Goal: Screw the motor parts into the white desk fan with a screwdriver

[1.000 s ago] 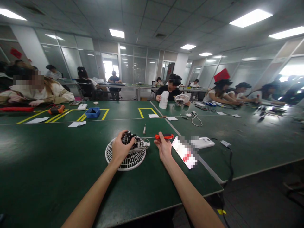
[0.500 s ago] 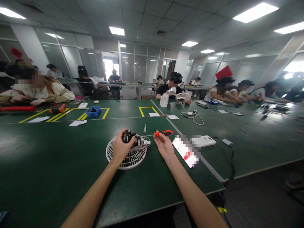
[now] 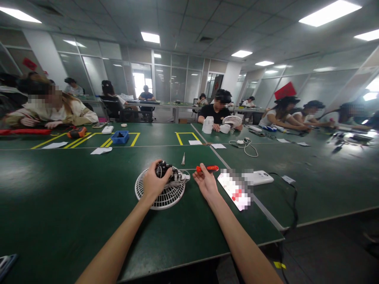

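Observation:
My left hand (image 3: 155,179) is closed around the black motor (image 3: 163,169) of a small fan, whose round white grille (image 3: 167,201) lies flat on the green table. Wires and white parts stick out to the motor's right. My right hand (image 3: 206,182) grips a screwdriver (image 3: 209,169) by its red and black handle. Its thin shaft points left, level with the motor's right side; whether the tip touches a screw, I cannot tell. Beyond the fan lies a small pointed tool (image 3: 183,159), perhaps a bit or tester.
Right of my right hand lie a lit phone (image 3: 233,191) and a white device (image 3: 259,177) with a black cable. Farther off are a blue bin (image 3: 120,137), paper slips, a white cable (image 3: 247,148) and yellow tape marks. Across the table, a person handles another fan (image 3: 232,121).
The view has shifted slightly. My right hand's fingers have moved on the screwdriver handle, which has turned a little. The person across has lowered a white part to the table.

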